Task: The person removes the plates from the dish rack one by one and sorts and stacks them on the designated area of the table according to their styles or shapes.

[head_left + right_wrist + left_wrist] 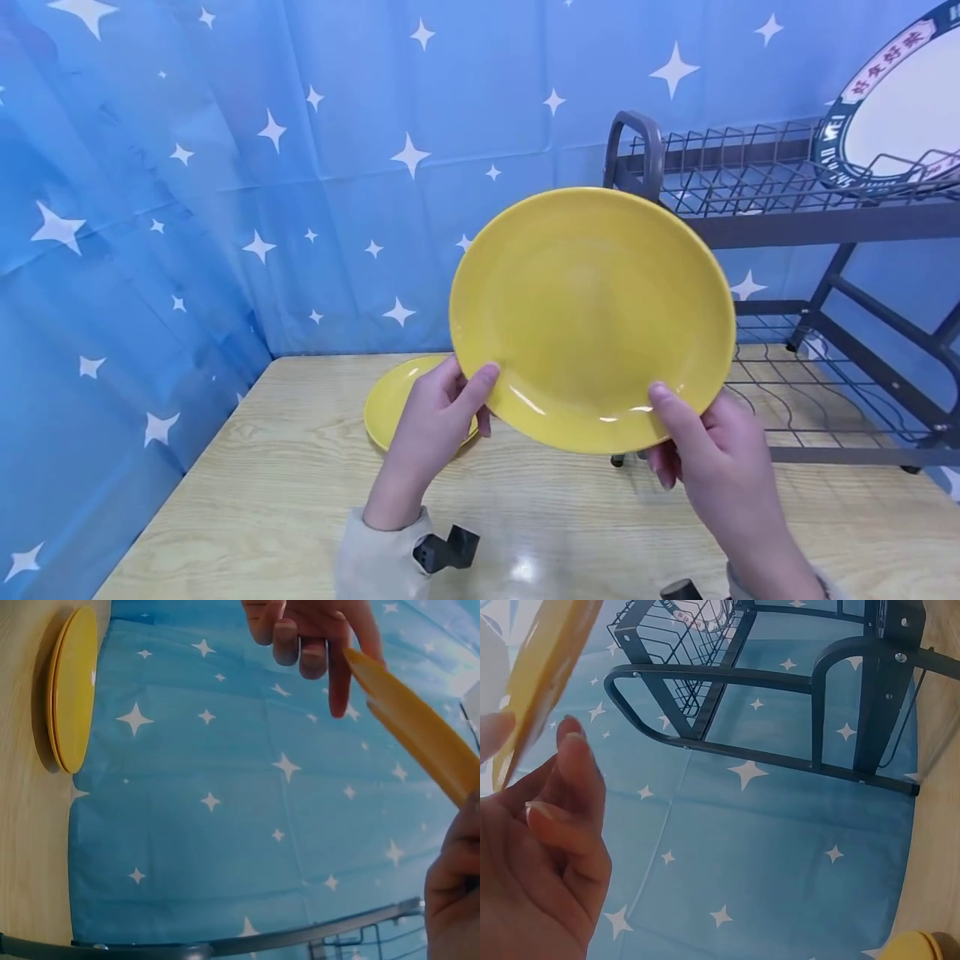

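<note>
A glossy yellow plate [592,308] is held up in both hands above the table, its face turned toward the head camera. My left hand [438,417] pinches the lower left rim, thumb on the face and fingers behind. At the lower right rim my right hand [712,458] grips in the same way. Seen edge-on in the right wrist view, the raised plate [420,727] spans between the two hands. Behind the left hand, more yellow plates [386,408] lie stacked on the table, partly covered by that hand; the right wrist view shows two rims [75,690].
A dark two-tier wire rack [787,225] stands on the right, overlapped by the raised plate's edge. On its upper tier leans a white plate [900,108] with a dark patterned rim. Blue star-printed cloth [337,167] hangs behind and left of the wooden table [247,500].
</note>
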### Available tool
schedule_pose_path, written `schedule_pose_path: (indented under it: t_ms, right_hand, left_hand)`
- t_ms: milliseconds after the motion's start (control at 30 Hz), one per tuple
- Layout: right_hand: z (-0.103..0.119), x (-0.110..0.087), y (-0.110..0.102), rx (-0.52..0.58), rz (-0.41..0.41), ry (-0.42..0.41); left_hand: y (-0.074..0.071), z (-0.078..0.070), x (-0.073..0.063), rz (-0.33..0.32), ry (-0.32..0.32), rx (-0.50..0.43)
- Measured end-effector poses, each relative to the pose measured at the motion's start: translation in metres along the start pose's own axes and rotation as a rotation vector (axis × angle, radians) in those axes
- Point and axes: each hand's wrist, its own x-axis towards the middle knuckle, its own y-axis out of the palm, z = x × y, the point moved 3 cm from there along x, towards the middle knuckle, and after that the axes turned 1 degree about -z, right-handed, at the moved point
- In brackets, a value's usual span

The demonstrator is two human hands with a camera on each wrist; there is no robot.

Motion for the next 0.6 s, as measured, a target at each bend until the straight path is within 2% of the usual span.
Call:
schedule_pose_path:
  t_ms: [133, 367, 600]
  right_hand:
    - [-0.001, 0.001, 0.003, -0.008, 0.05, -0.001]
    - [-0.008, 0.002, 0.005, -0.018, 0.072, 0.098]
    - [-0.011, 0.003, 0.007, -0.017, 0.099, 0.113]
  left_hand:
    - [-0.001, 0.001, 0.001, -0.01, -0.019, -0.017]
    - [-0.003, 0.004, 0.0, 0.004, -0.013, -0.069]
    - [-0.005, 0.006, 0.001, -0.007, 0.004, -0.08]
